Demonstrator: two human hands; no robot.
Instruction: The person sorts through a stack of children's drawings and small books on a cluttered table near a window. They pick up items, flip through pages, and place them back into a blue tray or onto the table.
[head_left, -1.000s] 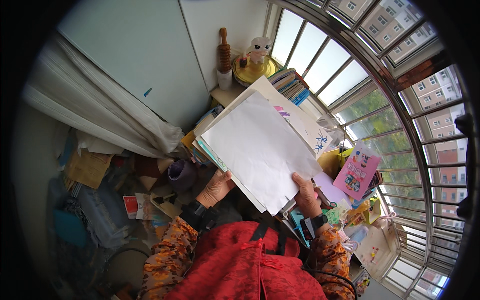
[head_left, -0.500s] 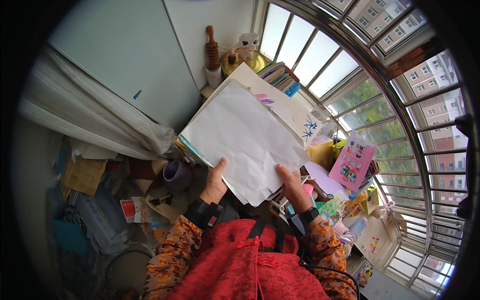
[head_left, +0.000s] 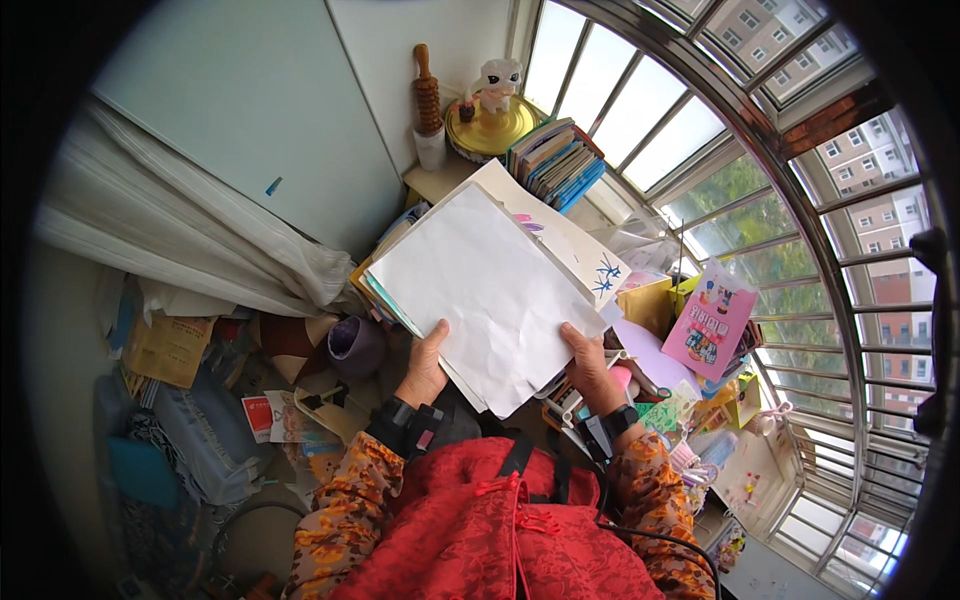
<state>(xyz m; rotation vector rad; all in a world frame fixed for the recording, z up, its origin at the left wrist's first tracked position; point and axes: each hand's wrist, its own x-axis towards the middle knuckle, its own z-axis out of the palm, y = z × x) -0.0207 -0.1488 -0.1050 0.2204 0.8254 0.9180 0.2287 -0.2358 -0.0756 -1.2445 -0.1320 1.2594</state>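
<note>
A stack of paper sheets (head_left: 485,290) is held in front of me, its top sheet blank, white and slightly creased. My left hand (head_left: 425,365) grips its near left edge with the thumb on top. At the near right corner my right hand (head_left: 590,365) clasps it the same way; the fingers of both hands are hidden underneath. Out from under the far side shows a larger sheet with drawings (head_left: 585,260) in blue and purple. Coloured edges peek out along the stack's left side.
Beyond the stack stand a row of books (head_left: 556,165), a gold round tin (head_left: 490,128) bearing a white figurine, and a wooden massage roller (head_left: 427,95). To the right, a pink booklet (head_left: 709,320) leans among clutter by the barred window. A purple container (head_left: 356,348) and bags crowd the left.
Both hands have brought the stack slightly down and nearer to me, its far edge lower. More of the books and the gold tin now shows behind it.
</note>
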